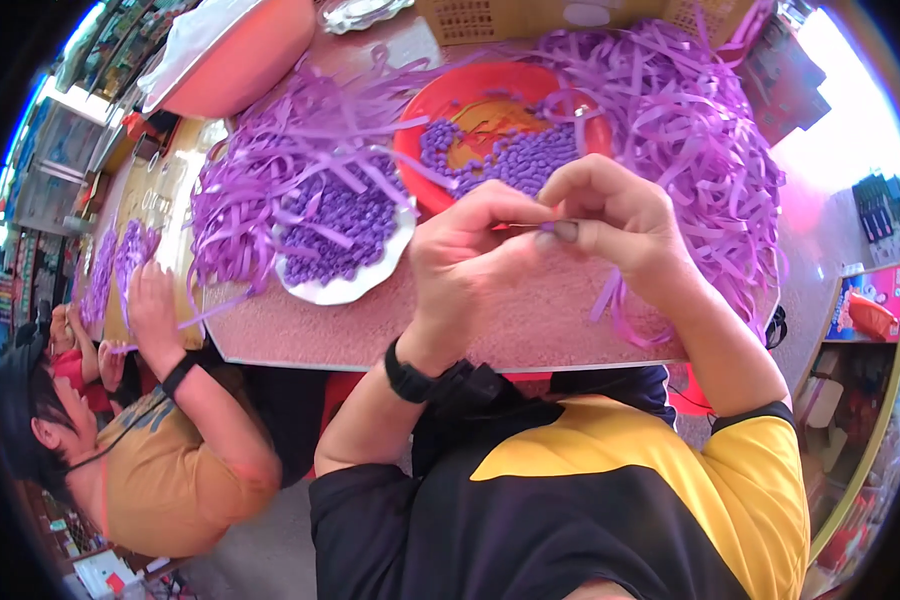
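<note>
Left hand [470,245] and right hand [620,215] both narrow, pinching a small purple piece [547,227] (detail too fine for us to tell) | held between them above the worktop [510,325], near the red bowl [408,155]; braced two-handed, we judge, for fine control | purple ribbons [695,150] heaped either side; probably for easy reach

On the table [530,325], a bowl [450,90] with beads [530,165] in it has a plate [396,245] of beads on its left. One ribbon pile [238,200] lies partly over the plate, another ribbon pile [705,150] right of the bowl. A crate [525,24] is behind the bowl. A tub [245,75] is behind the left pile.
</note>
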A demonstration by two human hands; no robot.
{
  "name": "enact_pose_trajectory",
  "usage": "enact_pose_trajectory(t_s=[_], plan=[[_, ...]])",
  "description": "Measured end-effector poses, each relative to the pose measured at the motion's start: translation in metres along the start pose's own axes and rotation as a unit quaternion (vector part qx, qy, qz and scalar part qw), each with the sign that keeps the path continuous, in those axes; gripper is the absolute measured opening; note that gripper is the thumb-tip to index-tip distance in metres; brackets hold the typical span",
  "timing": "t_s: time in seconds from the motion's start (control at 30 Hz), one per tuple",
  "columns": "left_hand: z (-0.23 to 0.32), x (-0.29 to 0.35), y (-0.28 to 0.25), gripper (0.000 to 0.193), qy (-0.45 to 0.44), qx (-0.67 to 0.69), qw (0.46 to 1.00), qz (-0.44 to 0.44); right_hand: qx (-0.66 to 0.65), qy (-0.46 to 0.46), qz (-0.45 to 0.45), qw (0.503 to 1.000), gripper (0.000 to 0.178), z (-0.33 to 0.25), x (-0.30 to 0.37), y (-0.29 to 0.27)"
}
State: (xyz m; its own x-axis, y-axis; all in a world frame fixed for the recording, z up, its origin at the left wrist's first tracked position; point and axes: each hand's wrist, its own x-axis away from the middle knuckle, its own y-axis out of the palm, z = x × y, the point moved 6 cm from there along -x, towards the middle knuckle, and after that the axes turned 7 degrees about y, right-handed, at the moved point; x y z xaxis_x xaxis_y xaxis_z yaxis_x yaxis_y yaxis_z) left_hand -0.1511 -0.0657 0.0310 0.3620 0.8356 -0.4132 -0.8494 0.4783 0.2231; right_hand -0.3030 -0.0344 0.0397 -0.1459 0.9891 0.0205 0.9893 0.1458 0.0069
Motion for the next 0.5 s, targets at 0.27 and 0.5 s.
enact_pose_trajectory(t_s=[0.27, 0.5], plan=[[0.002, 0.001, -0.005, 0.015, -0.062, 0.009, 0.998, 0.006, 0.104, -0.114, 0.032, 0.987, 0.019, -0.015, 0.009, 0.005], [0.051, 0.017, -0.085, 0.016, 0.129, -0.556, 0.821, 0.000, 0.137, -0.096, 0.070, 0.983, 0.015, -0.009, 0.011, -0.008]])
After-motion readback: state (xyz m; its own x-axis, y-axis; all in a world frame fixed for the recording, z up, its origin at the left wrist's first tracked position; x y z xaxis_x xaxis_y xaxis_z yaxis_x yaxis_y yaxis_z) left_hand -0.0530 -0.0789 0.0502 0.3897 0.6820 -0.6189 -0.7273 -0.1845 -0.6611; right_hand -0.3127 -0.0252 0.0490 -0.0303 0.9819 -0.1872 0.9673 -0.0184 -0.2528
